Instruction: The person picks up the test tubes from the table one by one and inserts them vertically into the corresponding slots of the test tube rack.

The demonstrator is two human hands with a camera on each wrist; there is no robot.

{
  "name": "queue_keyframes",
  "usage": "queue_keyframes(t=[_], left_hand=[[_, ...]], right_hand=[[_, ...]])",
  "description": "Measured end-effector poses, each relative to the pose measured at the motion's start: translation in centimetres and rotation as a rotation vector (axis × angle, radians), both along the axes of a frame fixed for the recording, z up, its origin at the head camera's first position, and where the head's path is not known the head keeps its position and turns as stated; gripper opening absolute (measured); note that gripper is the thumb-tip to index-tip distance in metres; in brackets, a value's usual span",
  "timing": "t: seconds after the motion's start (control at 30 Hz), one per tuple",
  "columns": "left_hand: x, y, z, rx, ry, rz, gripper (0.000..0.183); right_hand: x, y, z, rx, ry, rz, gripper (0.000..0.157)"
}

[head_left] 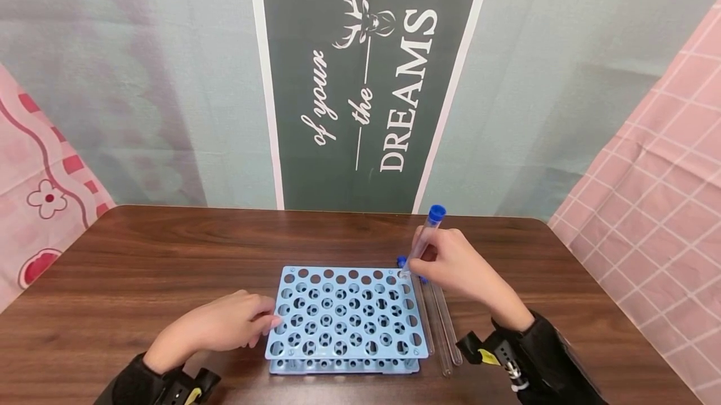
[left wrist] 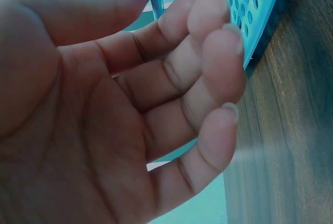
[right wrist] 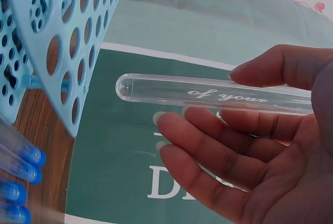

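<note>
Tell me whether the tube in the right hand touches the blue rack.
Apart. In the right wrist view, green backdrop shows between the tube and the blue rack.

Showing bright, even light in head view. Running dimmer, bluish in left wrist view; shading left hand (left wrist: 119, 109); streaking tabletop (left wrist: 265, 153) with pale glare.

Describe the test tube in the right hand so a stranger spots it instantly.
On the brown table stands a perforated blue rack. At its far right corner, the right hand holds a clear, blue-capped tube. It alone is lifted; the other tubes lie on the table.
</note>
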State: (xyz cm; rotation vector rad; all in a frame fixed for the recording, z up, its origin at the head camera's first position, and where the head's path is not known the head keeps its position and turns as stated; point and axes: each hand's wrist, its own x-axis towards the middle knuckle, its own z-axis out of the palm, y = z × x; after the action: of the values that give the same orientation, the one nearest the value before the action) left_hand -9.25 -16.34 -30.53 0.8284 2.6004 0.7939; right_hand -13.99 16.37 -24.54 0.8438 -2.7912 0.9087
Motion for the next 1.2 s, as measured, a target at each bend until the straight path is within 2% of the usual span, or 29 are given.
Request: queue_keyframes(t=[0.7, 1.2], left_hand=[[-0.1, -0.1, -0.1, -0.008, -0.016, -0.003, 0.03], [-0.1, 0.0, -0.1, -0.013, -0.02, 0.003, 0.03]], right_hand=[[-1.0, -2.6, -0.5, 0.002, -0.063, 0.078, 0.008], [-1.4, -4.0, -0.9, 0.012, -0.106, 0.092, 0.008]])
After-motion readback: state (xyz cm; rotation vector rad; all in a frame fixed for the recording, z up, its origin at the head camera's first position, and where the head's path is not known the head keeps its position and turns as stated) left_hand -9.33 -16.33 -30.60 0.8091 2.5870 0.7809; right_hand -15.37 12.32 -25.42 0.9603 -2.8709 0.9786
